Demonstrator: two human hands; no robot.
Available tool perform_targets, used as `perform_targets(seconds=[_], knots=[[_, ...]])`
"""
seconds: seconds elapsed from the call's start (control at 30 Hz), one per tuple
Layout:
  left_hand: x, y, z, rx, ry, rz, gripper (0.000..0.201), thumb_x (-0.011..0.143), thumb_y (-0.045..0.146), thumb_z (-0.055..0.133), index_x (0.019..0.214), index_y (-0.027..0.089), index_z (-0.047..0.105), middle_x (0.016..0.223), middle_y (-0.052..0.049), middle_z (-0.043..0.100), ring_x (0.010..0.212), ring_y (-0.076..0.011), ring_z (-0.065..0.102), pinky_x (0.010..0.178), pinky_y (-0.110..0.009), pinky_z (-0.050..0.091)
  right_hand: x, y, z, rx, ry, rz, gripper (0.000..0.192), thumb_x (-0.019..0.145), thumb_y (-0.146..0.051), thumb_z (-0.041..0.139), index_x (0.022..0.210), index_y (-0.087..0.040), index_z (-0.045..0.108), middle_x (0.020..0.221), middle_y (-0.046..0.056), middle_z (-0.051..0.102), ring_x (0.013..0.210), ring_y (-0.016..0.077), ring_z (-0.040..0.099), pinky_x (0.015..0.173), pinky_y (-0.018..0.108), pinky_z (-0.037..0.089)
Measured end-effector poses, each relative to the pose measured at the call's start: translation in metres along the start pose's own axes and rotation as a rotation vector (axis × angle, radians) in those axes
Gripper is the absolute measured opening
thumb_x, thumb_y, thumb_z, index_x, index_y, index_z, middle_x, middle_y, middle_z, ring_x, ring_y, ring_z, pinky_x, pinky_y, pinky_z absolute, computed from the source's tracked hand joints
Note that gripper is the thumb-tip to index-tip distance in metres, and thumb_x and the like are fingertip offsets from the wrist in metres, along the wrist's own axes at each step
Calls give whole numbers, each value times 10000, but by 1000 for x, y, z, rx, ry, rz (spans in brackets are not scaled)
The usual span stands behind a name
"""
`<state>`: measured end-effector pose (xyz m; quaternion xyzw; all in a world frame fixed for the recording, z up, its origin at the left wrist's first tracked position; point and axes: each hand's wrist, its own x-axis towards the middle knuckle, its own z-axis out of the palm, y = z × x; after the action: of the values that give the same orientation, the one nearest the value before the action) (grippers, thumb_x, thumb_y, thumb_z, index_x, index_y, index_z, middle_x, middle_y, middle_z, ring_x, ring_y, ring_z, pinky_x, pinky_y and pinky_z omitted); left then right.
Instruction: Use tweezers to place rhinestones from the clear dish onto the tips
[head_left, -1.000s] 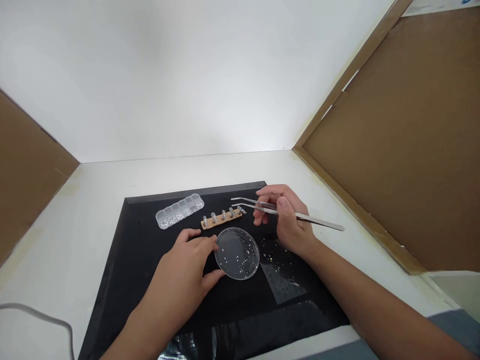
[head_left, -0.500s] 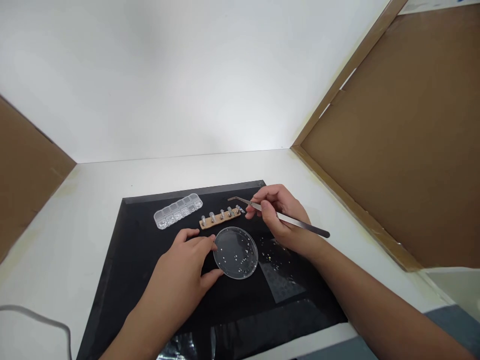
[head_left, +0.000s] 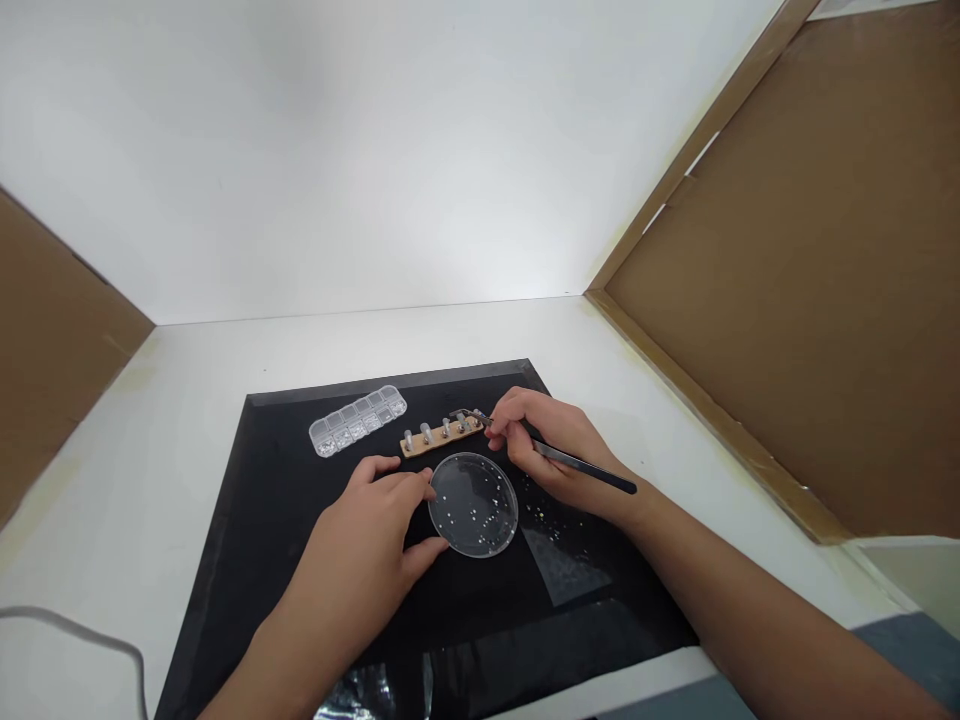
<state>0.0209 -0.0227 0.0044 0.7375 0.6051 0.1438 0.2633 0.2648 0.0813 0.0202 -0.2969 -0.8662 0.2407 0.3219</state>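
Observation:
My right hand (head_left: 551, 450) grips long metal tweezers (head_left: 577, 462) like a pen; their bent tips reach the right end of a small wooden strip (head_left: 441, 438) that carries several short pegs. My left hand (head_left: 371, 540) rests on the black mat (head_left: 300, 570), thumb and fingers touching the left rim of a clear round dish (head_left: 474, 503) that holds several tiny beads. More tiny pieces lie scattered on the mat (head_left: 551, 515) just right of the dish.
A clear compartment box (head_left: 358, 419) lies at the back left of the mat. A clear plastic sheet (head_left: 566, 570) lies right of the dish. Brown cardboard panels (head_left: 810, 280) wall in the white table on both sides. A grey cable (head_left: 90, 640) runs at the lower left.
My right hand has turned the tweezers and lowered them, bringing their tips down and left to the wooden strip. My left hand stays on the dish.

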Motion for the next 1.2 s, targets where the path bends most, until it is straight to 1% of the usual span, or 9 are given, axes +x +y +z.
perform_targets(seconds=[0.17, 0.4, 0.6, 0.73, 0.93, 1.03, 1.2], knots=[[0, 0, 0, -5, 3, 5, 379, 909, 312, 792, 1279, 268, 727, 1376, -52, 741, 1441, -360, 515, 945, -480, 650, 1, -1, 0, -20, -17, 2, 181, 1014, -117, 485, 974, -236, 616, 875, 20, 678, 752, 163, 662, 685, 314, 533], [1, 0, 0, -7, 4, 0, 386, 904, 301, 791, 1284, 276, 730, 1374, -60, 739, 1444, -358, 514, 951, -477, 644, -1, 3, 1, -21, -41, -6, 167, 1027, -132, 486, 990, -231, 616, 897, 24, 664, 753, 156, 647, 684, 308, 527], [-1, 0, 0, -7, 1, 2, 387, 906, 299, 793, 1286, 281, 723, 1377, -47, 738, 1437, -359, 513, 955, -486, 642, -1, 2, 0, -23, -29, -5, 170, 1018, -128, 484, 980, -231, 614, 892, 24, 661, 750, 160, 636, 679, 309, 523], [0, -1, 1, -15, 3, -1, 378, 909, 311, 789, 1279, 275, 726, 1373, -59, 737, 1440, -360, 511, 954, -478, 641, 0, 0, -1, -37, -13, -14, 171, 1003, -117, 499, 972, -236, 617, 875, 25, 659, 727, 164, 620, 656, 306, 516], [1, -2, 2, -12, 11, 12, 384, 905, 312, 784, 1283, 281, 724, 1365, -59, 740, 1436, -359, 516, 958, -487, 640, -2, 5, 0, -73, -66, -18, 178, 1009, -107, 493, 1015, -241, 610, 938, 22, 633, 666, 133, 598, 595, 285, 488], [0, -2, 2, -15, 12, 5, 384, 905, 316, 782, 1282, 281, 724, 1365, -65, 739, 1441, -363, 512, 947, -487, 645, -3, 7, 0, -75, -82, -15, 180, 997, -100, 505, 1023, -243, 611, 961, 25, 630, 674, 131, 600, 586, 278, 484], [0, -2, 2, -16, 7, 6, 393, 900, 304, 788, 1287, 274, 724, 1369, -63, 740, 1442, -367, 511, 937, -488, 649, -2, 5, 1, -65, -65, -12, 178, 989, -102, 506, 994, -240, 619, 923, 23, 640, 698, 143, 607, 602, 280, 490]])
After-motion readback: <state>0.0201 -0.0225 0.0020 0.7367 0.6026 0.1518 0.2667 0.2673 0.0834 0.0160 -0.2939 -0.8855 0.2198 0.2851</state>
